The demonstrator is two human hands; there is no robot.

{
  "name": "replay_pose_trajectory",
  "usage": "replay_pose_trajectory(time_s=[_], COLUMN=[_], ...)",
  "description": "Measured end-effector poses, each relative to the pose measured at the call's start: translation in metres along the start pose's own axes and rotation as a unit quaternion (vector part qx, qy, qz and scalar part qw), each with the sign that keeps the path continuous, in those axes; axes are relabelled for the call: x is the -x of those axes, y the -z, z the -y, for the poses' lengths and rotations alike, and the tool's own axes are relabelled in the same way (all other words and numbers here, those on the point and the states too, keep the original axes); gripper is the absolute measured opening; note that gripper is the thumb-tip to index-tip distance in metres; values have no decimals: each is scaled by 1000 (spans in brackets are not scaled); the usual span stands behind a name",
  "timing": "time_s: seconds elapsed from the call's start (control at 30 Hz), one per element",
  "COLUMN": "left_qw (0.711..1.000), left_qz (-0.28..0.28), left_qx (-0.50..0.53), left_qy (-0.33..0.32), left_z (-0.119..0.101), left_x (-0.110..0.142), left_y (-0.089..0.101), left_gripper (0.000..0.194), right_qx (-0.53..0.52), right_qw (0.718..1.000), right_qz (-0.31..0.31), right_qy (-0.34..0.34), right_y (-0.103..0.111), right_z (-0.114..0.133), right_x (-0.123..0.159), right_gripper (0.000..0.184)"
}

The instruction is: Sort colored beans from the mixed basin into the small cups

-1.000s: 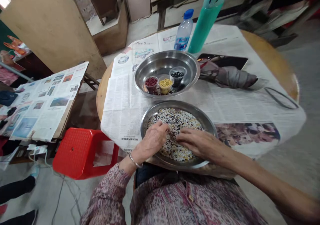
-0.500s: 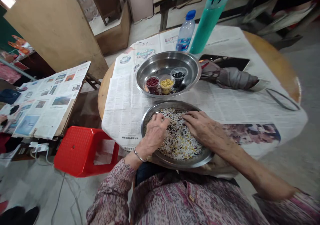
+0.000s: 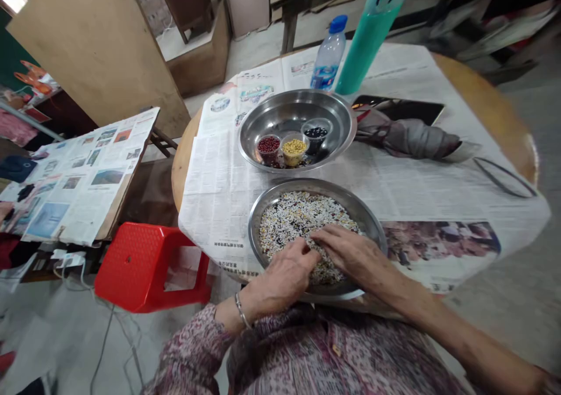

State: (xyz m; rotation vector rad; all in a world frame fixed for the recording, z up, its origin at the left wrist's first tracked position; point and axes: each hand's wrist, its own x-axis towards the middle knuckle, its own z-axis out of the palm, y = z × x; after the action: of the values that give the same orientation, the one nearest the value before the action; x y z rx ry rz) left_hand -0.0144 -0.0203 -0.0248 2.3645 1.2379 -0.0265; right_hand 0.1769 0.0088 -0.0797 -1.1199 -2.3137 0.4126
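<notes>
Before me a steel basin holds a mix of white rice grains, black beans and yellow beans. My left hand is in its near part, fingers curled down at the grains; whatever may be in them is hidden. Close beside it, my right hand rests over the mix with its fingers stretched forward, touching the grains. Behind stands a second steel basin with three clear cups: red beans, yellow beans and black beans. Loose dark beans lie around the cups.
Newspaper covers the round table. A blue-capped water bottle and a teal bottle stand at the back. A folded grey umbrella and a dark flat device lie right. A red stool is on the left.
Both hands have drawn from the far part of the near basin toward me and closer together. The grains at the far side are now uncovered and more spread out.
</notes>
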Motion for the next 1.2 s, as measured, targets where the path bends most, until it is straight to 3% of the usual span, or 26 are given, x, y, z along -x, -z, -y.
replay_pose_trajectory(time_s=[0.17,0.3,0.47,0.6,0.73,0.87,1.0,1.1,1.2], left_qw=[997,992,981,986,990,986,983,980,978], left_qz=[-62,-104,-131,-138,-121,-145,-171,-188,-197], left_qx=[-33,-59,-76,-31,-13,14,12,7,8], left_qy=[-39,34,120,85,68,75,71,68,62], left_z=[8,24,37,27,9,2,5,6,7], left_x=[-45,-63,-45,-20,-1,11,12,10,9], left_y=[7,22,26,15,4,-6,-17,-24,-27], left_gripper=[30,28,26,25,22,20,19,16,15], right_qx=[69,86,28,-37,-65,-41,75,135,177], right_qw=[995,991,994,992,989,984,960,949,945], right_qz=[-74,-104,-96,-95,-94,-116,-133,-77,-24], right_qy=[-18,-27,-36,-74,-97,-127,-233,-274,-273], right_y=[13,16,21,30,43,64,88,97,95], right_z=[-12,-14,-14,-11,-9,-19,-40,-58,-71], right_x=[-5,0,-2,-20,-47,-84,-139,-181,-209], right_gripper=[34,30,24,21,22,22,24,25,23])
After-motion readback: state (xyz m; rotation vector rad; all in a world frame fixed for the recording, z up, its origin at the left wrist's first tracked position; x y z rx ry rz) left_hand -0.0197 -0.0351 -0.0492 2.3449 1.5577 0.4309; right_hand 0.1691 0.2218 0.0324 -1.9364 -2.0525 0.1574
